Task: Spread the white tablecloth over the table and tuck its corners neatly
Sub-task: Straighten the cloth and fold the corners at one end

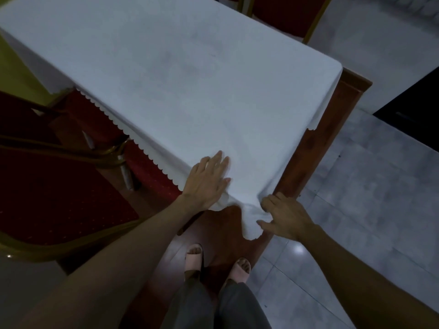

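A white tablecloth [171, 74] with a scalloped edge covers the wooden table [332, 119]. Its near corner hangs down in a bunched fold at the table's corner in front of me. My left hand [206, 184] lies flat on the cloth at that corner, fingers spread and pressing down. My right hand [285, 217] is just right of the hanging fold and pinches the bunched cloth between thumb and fingers. On the right side the cloth ends short, leaving the table's brown side panel bare.
Red upholstered chairs [59, 193] with gold frames stand close on the left, and another chair [282, 15] is at the far end. Grey tiled floor [370, 186] lies to the right. My sandalled feet [218, 260] stand at the table's corner.
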{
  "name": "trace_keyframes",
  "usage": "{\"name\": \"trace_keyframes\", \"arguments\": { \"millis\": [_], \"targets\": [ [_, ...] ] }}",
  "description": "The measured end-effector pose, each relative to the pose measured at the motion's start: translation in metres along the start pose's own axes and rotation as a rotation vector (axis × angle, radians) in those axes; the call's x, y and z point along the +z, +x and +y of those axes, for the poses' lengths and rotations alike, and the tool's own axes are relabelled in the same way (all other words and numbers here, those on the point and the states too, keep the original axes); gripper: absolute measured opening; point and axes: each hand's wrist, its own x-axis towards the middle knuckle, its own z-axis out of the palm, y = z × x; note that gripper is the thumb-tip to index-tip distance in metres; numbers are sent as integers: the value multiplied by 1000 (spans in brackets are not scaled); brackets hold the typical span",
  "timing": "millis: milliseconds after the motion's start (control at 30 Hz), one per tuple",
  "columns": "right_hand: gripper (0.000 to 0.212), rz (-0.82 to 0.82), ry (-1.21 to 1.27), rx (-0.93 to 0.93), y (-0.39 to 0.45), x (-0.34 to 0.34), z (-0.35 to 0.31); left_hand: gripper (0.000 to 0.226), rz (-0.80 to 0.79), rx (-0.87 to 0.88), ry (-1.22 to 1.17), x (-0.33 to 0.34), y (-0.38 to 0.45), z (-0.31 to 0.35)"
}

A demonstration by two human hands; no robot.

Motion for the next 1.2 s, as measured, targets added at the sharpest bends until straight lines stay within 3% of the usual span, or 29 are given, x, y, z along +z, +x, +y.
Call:
{"name": "trace_keyframes", "arguments": {
  "millis": [133,233,300,400,500,667,800,967,1200],
  "targets": [
    [55,124,52,132,7,12,-23,63,-69,69,-14,13,7,1],
    [32,146,200,261,14,23,-35,63,-112,73,45,26,6,3],
    [16,182,372,241,11,27,-32,63,-97,59,40,27,7,6],
    [11,186,594,155,-2,25,-22,72,-92,9,-10,25,9,16],
    [17,163,798,281,-9,23,-20,95,-81,-83,-45,23,18,40],
    [9,167,652,356,-21,34,-8,115,-57,-144,-158,28,24,68],
    [2,172,558,276,-26,36,0,100,-40,22,-115,30,21,73],
    [9,154,522,197,-26,33,10,92,-76,157,-6,40,27,83],
    [26,-28,360,7,-4,14,48,104,-159,238,-15,40,33,69]
  ]
}}
